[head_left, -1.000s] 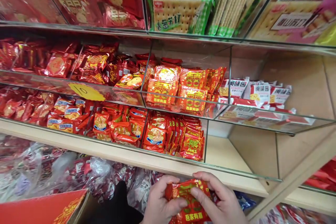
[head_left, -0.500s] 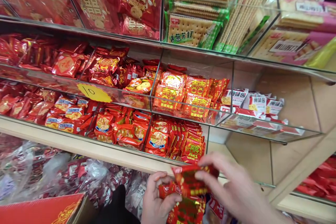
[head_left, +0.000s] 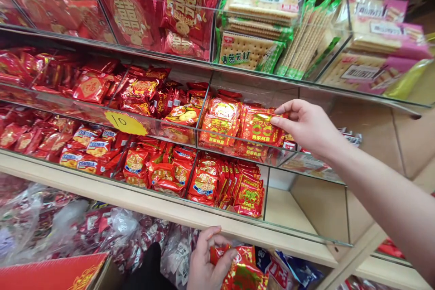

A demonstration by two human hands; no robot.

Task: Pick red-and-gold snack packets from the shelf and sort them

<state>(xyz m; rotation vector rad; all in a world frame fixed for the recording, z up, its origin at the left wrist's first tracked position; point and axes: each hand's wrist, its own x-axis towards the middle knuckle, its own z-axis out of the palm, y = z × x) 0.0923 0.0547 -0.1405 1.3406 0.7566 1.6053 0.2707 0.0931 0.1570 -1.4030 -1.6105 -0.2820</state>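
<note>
**Seating a red packet on the glass shelf**

Right hand (head_left: 307,129) pinches a red snack packet (head_left: 261,128) at its corner, just above the glass shelf (head_left: 238,138). Left hand (head_left: 207,263), well below that shelf, clutches more red packets (head_left: 243,269). I judge it best to lower the packet flat beside its matching neighbours (head_left: 219,122), label forward.

The left hand (head_left: 207,263) is cut off at the wrist by the lower edge, and the red packets (head_left: 243,272) gripped in it are only partly seen. The right hand (head_left: 306,127) covers the near corner of a red packet (head_left: 261,129). White packs (head_left: 351,138) behind the forearm are largely hidden, their print unreadable.
</note>
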